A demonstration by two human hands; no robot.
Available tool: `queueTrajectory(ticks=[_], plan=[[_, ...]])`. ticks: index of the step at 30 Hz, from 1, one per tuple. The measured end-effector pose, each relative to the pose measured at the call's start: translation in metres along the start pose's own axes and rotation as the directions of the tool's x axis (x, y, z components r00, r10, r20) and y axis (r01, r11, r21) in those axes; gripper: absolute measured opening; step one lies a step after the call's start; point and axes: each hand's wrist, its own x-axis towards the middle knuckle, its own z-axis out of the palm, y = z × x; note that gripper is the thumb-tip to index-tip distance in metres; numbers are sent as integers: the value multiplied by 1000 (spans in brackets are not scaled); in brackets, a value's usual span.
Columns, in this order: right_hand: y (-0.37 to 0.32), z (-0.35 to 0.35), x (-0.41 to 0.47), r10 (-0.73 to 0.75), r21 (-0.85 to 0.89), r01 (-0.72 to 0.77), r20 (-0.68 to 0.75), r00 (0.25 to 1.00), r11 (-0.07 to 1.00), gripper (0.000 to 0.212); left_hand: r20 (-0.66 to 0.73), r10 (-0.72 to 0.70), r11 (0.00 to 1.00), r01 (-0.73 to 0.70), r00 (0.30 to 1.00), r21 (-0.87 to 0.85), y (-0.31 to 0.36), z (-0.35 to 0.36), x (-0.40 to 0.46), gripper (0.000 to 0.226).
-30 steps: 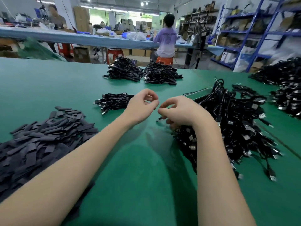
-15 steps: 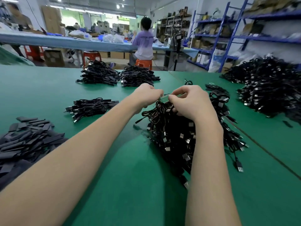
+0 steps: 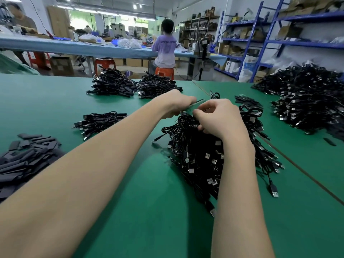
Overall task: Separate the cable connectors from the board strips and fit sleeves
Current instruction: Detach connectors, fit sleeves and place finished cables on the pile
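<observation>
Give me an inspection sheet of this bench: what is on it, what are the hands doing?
Surface: green table, a seam running across its right side.
Job's things: board strip held up between both hands; sleeve pile at left.
Clutter: nothing seen.
Grips: left hand grips the strip; right hand pinches at it.
Cables: cable heap under the hands; small bundle; two far bundles; large pile at right.
Surroundings: seated person, blue shelving, long bench.
</observation>
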Motion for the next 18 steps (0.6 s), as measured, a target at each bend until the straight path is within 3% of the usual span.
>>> queueTrajectory(ticks=[5, 9, 14, 16, 18], plan=[[0, -4, 0, 19, 16, -19, -22, 1000, 1000, 25, -14, 100, 970, -101, 995, -220, -13, 10, 6, 14], [1, -13, -1, 28, -46, -33, -106, 994, 998, 43, -17, 112, 907, -109, 994, -407, -23, 2, 6, 17], [4, -22, -3, 74, -64, -88, -206, 976, 994, 48, -10, 85, 878, -80, 996, -472, -33, -7, 9, 19], [6, -22, -4, 94, -73, -108, -180, 979, 991, 50, -2, 58, 919, -54, 998, -390, -39, -7, 11, 18], [9, -21, -4, 120, -90, -132, -131, 984, 987, 47, -16, 62, 989, -64, 998, -136, -42, -6, 15, 21]])
